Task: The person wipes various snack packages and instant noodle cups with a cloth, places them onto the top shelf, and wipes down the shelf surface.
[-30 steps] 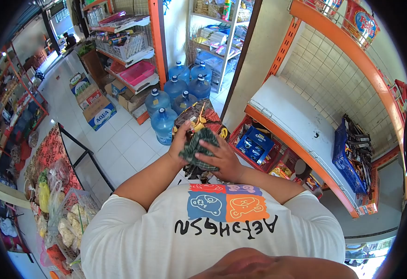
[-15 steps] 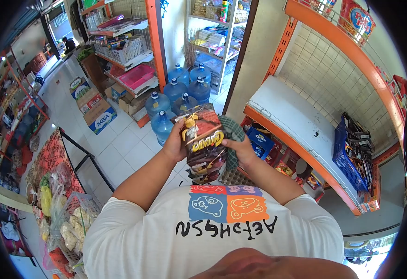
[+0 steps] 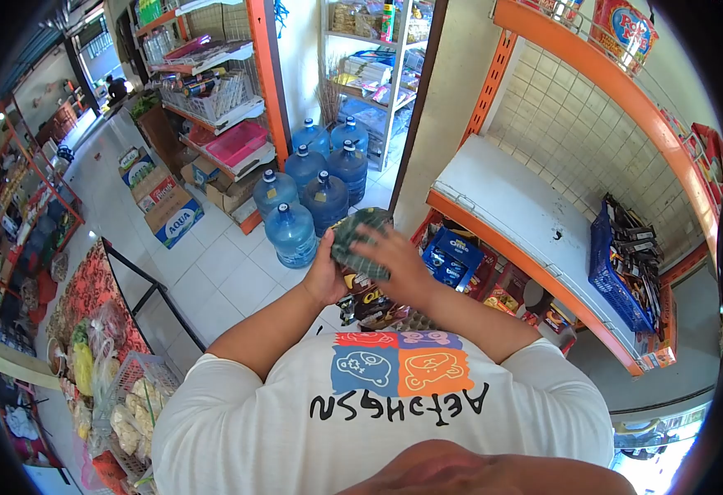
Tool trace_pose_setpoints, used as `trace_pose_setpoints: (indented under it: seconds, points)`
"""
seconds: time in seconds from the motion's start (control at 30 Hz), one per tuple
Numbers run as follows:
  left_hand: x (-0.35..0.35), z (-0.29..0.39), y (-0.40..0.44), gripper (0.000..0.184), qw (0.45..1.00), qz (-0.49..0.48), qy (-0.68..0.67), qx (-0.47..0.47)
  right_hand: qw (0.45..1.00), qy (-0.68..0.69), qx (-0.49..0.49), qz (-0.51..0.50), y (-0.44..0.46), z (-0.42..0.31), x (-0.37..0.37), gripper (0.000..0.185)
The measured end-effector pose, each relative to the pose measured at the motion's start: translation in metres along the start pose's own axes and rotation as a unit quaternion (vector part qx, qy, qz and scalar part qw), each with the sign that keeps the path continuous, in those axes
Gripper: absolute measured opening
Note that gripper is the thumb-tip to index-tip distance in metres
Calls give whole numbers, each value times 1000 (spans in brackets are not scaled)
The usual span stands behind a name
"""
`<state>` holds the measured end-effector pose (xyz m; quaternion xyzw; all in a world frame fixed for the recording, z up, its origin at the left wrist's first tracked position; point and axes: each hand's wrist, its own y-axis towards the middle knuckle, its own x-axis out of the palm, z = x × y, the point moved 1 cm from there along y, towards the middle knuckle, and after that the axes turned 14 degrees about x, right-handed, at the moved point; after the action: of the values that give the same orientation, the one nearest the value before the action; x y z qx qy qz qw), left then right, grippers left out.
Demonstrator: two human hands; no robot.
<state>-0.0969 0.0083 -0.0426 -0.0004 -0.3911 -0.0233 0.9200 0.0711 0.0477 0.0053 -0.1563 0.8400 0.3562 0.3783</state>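
My left hand (image 3: 325, 275) grips a dark brown snack bag (image 3: 370, 304) with yellow lettering by its left side, in front of my chest. Over the upper part of the bag lies a dark green checked cloth (image 3: 350, 233). My right hand (image 3: 401, 262) presses this cloth against the bag, its fingers somewhat spread across the fabric. Cloth and hand hide much of the bag's front. Below it, close to my shirt, part of an egg tray (image 3: 415, 323) shows.
Several blue water jugs (image 3: 290, 235) stand on the tiled floor ahead. To the right is a white shelf (image 3: 514, 194) with orange edges, bearing a blue basket (image 3: 613, 276) of dark packets. Blue Oreo boxes (image 3: 452, 257) sit beneath. A table (image 3: 110, 285) with bagged goods is at left.
My right hand has moved left with the cloth, from the bag's right edge onto its front. The bag has tilted and its lettering is now mostly covered.
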Motion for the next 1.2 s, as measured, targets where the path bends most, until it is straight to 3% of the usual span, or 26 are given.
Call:
trace_pose_setpoints:
  seconds: [0.07,0.1,0.17,0.2,0.3,0.37,0.43,0.5,0.57,0.6,0.63,0.7,0.73,0.77,0.8,0.83,0.9,1.0,1.03,1.07,1.1,1.13,1.2]
  points:
    - [-10,0,0,84,999,-46,-24,0,984,-5,-134,-120,-7,-9,-3,59]
    - [-13,0,1,86,995,-91,-48,0,984,-5,-133,-118,-5,-4,-2,59]
    - [-9,-3,1,89,995,-99,-9,32,994,29,-91,-55,-4,19,3,57]
    - [-9,-5,3,91,992,-122,12,37,991,126,41,-21,-3,22,7,57]
    - [-1,-9,3,96,988,-140,52,47,987,117,107,2,1,24,8,58]
    - [8,3,4,95,994,-79,41,59,994,84,63,-10,-6,1,-3,59]
    - [3,16,12,91,992,-115,-4,61,987,-10,-121,-106,-17,-12,-5,59]
    - [0,24,16,74,981,-156,-91,75,983,3,-152,-105,-21,-4,0,60]
    - [9,26,8,68,988,-109,-83,65,989,52,-140,1,-17,18,7,57]
    - [13,23,10,74,990,-86,-72,87,992,91,-51,69,-13,19,10,53]
    - [15,21,12,79,990,-63,-61,110,992,91,-52,68,-11,19,13,53]
    - [10,15,14,75,990,-78,-64,101,982,128,111,85,-10,18,14,54]
    - [7,15,15,73,991,-48,-62,106,991,98,27,83,-14,12,10,56]
    - [4,15,16,71,992,-17,-61,111,991,98,28,84,-19,7,5,56]
    - [0,20,18,50,987,-26,-135,87,996,46,-69,19,-25,2,3,58]
    - [-3,23,21,50,987,-24,-136,87,985,-4,-164,-46,-31,-2,3,60]
    - [-6,28,24,47,991,-16,-54,125,982,5,-173,-75,-38,12,14,66]
    - [13,36,16,47,987,-1,-107,116,993,78,7,88,-35,33,19,66]
    - [15,37,16,47,985,-15,-135,103,993,79,8,87,-31,38,23,66]
    - [8,35,21,49,985,-10,-139,99,943,279,167,72,-27,49,29,62]
    - [8,36,21,49,986,-11,-138,96,828,461,314,53,-21,50,29,58]
    - [9,36,22,48,984,-26,-143,100,762,557,329,-37,-18,51,21,56]
    - [9,37,23,49,988,-6,-113,109,730,592,332,-77,-17,42,8,55]
